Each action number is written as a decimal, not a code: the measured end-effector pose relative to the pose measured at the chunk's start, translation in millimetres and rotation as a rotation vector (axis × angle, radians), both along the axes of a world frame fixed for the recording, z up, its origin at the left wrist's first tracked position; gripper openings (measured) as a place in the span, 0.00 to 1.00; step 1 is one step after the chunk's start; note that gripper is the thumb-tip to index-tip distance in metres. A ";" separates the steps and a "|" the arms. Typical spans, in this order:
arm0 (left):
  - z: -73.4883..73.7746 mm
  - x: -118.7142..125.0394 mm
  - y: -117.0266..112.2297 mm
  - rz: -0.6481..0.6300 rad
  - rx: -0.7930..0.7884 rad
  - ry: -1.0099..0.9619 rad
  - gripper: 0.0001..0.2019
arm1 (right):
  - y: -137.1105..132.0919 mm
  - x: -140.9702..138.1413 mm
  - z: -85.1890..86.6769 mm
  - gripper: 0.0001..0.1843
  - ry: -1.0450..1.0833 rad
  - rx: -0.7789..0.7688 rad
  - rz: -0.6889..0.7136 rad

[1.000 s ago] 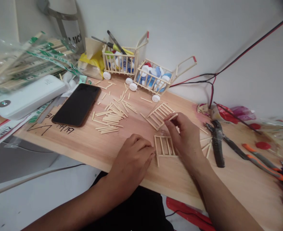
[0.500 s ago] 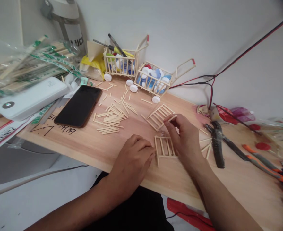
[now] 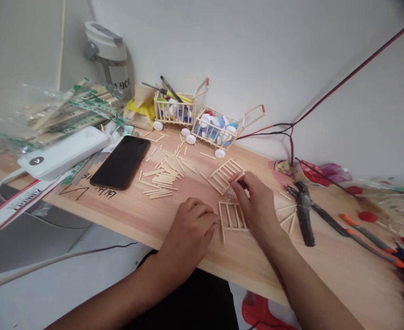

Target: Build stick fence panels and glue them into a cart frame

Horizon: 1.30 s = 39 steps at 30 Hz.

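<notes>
Pale wooden craft sticks fill the scene: the right hand (image 3: 257,204) has its grip clamped on a short stick (image 3: 239,177), just over a stick lattice (image 3: 223,176). The left hand (image 3: 188,229), fingers loosely apart, rests beside a second lattice (image 3: 231,219), near the table's (image 3: 119,206) front edge.

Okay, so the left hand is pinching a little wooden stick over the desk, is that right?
No, it's the right hand, not the left hand, that is pinching the little wooden stick over the desk; the head view shows it.
</notes>
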<state>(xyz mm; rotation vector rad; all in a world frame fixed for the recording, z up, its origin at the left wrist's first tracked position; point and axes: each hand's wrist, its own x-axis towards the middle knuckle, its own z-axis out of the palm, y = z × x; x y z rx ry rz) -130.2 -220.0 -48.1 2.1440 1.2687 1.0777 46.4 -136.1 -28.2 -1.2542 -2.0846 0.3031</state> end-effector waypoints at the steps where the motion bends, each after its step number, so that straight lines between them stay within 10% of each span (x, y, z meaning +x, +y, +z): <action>1: 0.5 0.1 0.3 -0.001 0.004 0.017 0.09 | -0.1 -0.2 0.0 0.06 0.002 0.003 0.003; 14: 33.1 -13.5 45.6 0.003 0.083 0.571 0.09 | 1.4 -3.1 -1.1 0.08 -0.012 0.050 0.003; 39: 19.3 -10.5 55.4 0.000 0.033 0.681 0.11 | 5.3 -1.5 -4.5 0.07 -0.011 0.043 -0.003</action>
